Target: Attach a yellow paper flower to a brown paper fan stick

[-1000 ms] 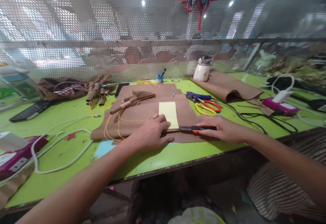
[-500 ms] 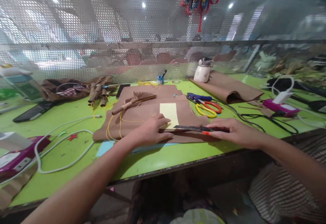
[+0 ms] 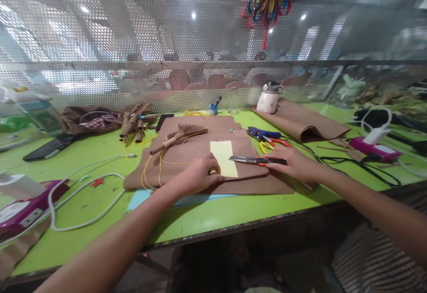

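Observation:
My right hand point(image 3: 295, 163) is closed around a box cutter point(image 3: 247, 159), its blade extended to the left just over a pale yellow paper piece point(image 3: 223, 151). The yellow piece lies on brown kraft paper point(image 3: 182, 155), folded in layers. My left hand point(image 3: 203, 174) has its fingers curled at the lower left of the yellow piece, thumb and forefinger pinching the brown paper's near edge. Left of it rests a rolled brown paper piece with a pleated fan point(image 3: 176, 138), trailing yellow string point(image 3: 160, 170). Light blue paper point(image 3: 200, 200) shows beneath the brown paper.
Beyond my right hand lie a blue glue gun point(image 3: 263, 133) and scissors point(image 3: 265, 146), partly hidden. A white bottle point(image 3: 267, 98) stands by rolled brown paper point(image 3: 300, 122). White cable point(image 3: 86, 227), purple power strips point(image 3: 30, 210) and a phone point(image 3: 50, 147) lie on the green table point(image 3: 100, 250).
The box cutter has lifted from the yellow piece's lower edge and moved away from me. My left fingers have drawn back from the yellow piece and curled at the brown paper's edge. The view has tilted slightly up.

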Action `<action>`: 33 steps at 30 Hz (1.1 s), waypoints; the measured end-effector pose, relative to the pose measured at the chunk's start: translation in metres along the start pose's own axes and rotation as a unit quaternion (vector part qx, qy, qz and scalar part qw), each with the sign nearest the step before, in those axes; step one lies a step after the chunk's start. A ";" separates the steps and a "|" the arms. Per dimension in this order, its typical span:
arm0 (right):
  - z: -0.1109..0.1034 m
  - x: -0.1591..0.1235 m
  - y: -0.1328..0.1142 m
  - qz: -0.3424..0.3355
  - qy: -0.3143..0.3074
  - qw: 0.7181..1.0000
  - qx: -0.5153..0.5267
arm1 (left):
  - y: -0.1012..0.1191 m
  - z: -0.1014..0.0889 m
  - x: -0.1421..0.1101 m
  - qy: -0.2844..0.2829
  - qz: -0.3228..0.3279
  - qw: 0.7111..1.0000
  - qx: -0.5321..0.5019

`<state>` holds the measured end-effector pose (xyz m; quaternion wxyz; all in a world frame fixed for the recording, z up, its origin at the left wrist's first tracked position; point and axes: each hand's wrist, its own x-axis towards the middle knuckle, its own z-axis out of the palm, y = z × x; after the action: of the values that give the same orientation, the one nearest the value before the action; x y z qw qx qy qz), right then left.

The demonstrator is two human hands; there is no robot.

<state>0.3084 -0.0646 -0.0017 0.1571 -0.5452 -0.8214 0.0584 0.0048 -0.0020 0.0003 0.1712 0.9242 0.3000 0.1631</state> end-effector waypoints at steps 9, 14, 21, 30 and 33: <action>-0.007 -0.010 0.000 -0.017 -0.014 0.999 0.024 | 0.001 0.000 -0.001 -0.003 -0.008 1.000 0.006; -0.001 -0.007 0.008 -0.009 0.026 1.000 -0.004 | -0.001 0.001 0.000 -0.002 -0.007 1.000 0.028; -0.005 -0.011 0.009 -0.016 -0.004 0.999 0.035 | -0.001 -0.001 -0.003 0.000 0.039 0.996 0.075; -0.014 -0.011 0.006 -0.013 -0.040 0.996 0.078 | 0.005 -0.001 -0.005 0.011 0.064 0.994 0.091; -0.017 -0.010 0.002 -0.007 -0.052 0.994 0.094 | 0.007 -0.001 -0.006 0.016 0.061 0.994 0.086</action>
<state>0.3194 -0.0745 0.0114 0.1651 -0.5182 -0.8232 0.1631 0.0032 -0.0103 0.0031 0.0758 0.9494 0.2586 0.1613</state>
